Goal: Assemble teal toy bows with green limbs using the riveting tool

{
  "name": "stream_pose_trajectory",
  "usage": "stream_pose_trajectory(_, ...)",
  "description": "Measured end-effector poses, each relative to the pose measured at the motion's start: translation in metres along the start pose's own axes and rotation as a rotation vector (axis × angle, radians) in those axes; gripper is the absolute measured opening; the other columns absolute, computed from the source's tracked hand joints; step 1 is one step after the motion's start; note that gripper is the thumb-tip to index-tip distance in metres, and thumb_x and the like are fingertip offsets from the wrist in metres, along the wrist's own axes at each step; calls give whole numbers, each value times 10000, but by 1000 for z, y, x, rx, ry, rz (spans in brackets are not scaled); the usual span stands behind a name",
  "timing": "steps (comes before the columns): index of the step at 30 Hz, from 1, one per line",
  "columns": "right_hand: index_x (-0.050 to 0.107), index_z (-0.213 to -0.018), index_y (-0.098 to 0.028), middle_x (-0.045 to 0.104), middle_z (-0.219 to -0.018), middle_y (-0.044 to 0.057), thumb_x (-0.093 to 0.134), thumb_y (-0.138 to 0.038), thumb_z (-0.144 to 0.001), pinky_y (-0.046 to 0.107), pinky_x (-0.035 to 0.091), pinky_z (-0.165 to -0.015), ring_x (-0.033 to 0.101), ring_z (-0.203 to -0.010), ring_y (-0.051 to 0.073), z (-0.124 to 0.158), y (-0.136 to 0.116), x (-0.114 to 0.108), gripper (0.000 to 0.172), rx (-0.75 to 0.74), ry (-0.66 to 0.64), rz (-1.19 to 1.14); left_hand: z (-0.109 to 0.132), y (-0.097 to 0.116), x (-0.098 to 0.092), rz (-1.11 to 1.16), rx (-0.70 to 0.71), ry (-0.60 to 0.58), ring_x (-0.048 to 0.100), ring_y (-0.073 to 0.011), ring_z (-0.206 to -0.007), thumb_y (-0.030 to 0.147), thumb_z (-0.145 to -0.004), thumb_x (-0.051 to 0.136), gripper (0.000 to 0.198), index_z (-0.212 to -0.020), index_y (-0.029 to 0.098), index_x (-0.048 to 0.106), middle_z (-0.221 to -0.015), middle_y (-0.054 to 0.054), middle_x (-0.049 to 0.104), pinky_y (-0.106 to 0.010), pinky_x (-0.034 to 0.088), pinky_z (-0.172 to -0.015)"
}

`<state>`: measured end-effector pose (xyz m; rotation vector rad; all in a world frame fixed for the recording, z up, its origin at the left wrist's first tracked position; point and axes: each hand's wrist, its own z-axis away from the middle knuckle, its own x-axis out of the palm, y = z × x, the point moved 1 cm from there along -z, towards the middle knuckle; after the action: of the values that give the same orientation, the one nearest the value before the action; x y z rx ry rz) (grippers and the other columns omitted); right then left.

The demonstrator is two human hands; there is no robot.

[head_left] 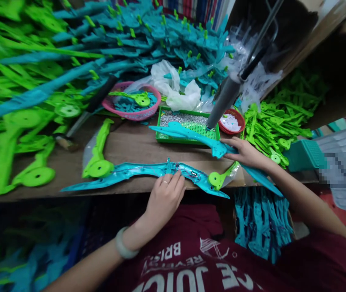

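Observation:
A long blue plastic toy bow half [142,169] lies along the table's front edge, its open inner side up, with thin wires and small parts inside. Green limbs with round discs, one on the left [98,166] and one on the right [217,179], sit at its ends. The fingers of my left hand [166,194] are closed together on its middle, at the near edge. My right hand [244,152] grips a second blue bow half [197,138], held aslant above the table; part of it passes behind my hand and wrist.
A grey electric screwdriver [226,99] hangs over a green tray [188,141] of small metal screws. A pink basket [130,115] and a red basket [230,130] hold small parts. Green pieces [267,136] and blue pieces [148,48] are heaped around. A hammer [84,115] lies left.

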<state>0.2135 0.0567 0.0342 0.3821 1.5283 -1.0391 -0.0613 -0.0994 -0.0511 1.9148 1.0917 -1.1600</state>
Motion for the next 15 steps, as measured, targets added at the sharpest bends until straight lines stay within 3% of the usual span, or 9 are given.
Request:
stream_pose_trajectory(4,556,-1431,-252,673,-1320,103,650,-387,-933,450,549,-1001,659,-1164,267,3,-37,10,525,-139,-93,-198,-3,20,8,-48,-84,-121,697,-279,-873,155,-960,546,290,-1214,87,668,-1222,-241,690,-379,519,-700)
stream_pose_trajectory(7,536,-1458,-265,662,-1276,116,624,-386,-948,445,564,-969,672,-1117,266,-12,-69,27,531,-231,-122,-162,-5,35,9,-101,-151,-146,683,-213,-704,99,-936,544,334,-1254,124,645,-1126,-204,704,-322,510,-607)
stream_pose_trajectory(10,533,-1470,-255,633,-1190,120,604,-358,-947,434,581,-926,683,-1042,262,-37,-92,43,537,-310,-135,-86,-6,44,10,-138,-216,-154,682,-190,-665,101,-945,526,346,-1275,130,628,-1027,-162,710,-286,505,-572)
stream_pose_trajectory(15,547,-1461,-242,617,-1133,112,610,-317,-925,459,584,-927,682,-1012,270,-70,-107,59,545,-371,-131,-8,-5,52,11,-140,-302,-123,679,-142,-614,146,-970,509,358,-1318,133,592,-1232,-231,664,-257,512,-555)
